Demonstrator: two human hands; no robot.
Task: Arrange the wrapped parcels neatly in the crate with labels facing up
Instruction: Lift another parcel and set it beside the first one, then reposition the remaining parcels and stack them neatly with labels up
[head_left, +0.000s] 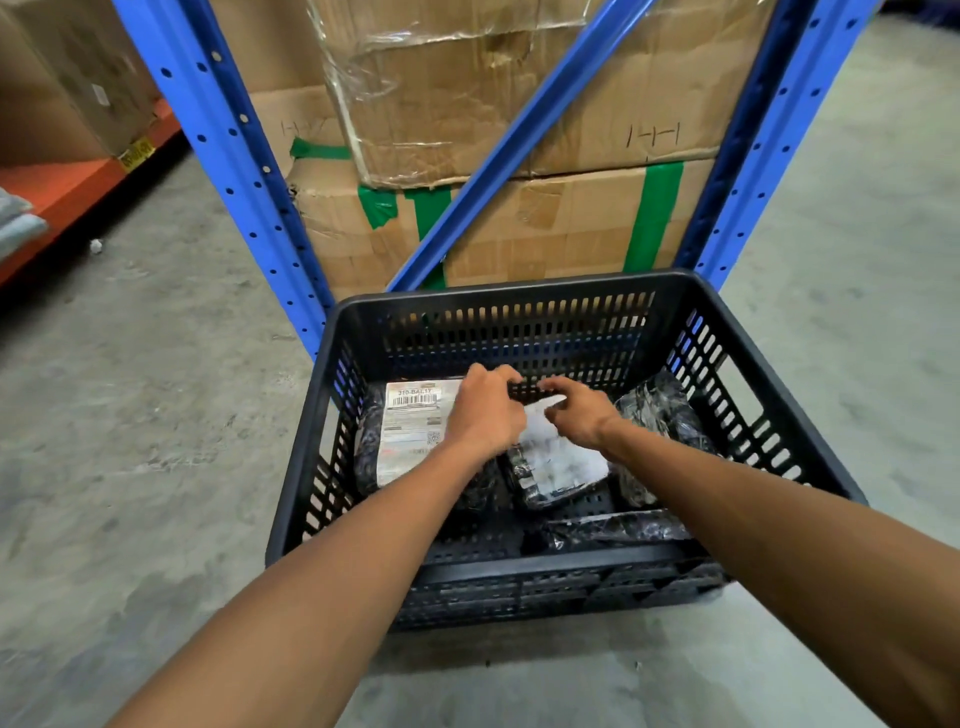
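Observation:
A black slotted plastic crate sits on the concrete floor and holds several black-wrapped parcels. The left parcel lies flat with its white barcode label up. The middle parcel also shows a white label, blurred and tilted. Both hands are over its far end: my left hand rests partly on the left parcel, and my right hand has curled fingers at the middle parcel's top edge. Whether either hand grips it is unclear. Another parcel leans at the right wall, and one lies near the front, with no labels showing.
Blue shelving uprights and a diagonal brace stand right behind the crate, with stacked taped cardboard boxes between them. An orange shelf with boxes runs at the far left. Bare concrete floor surrounds the crate.

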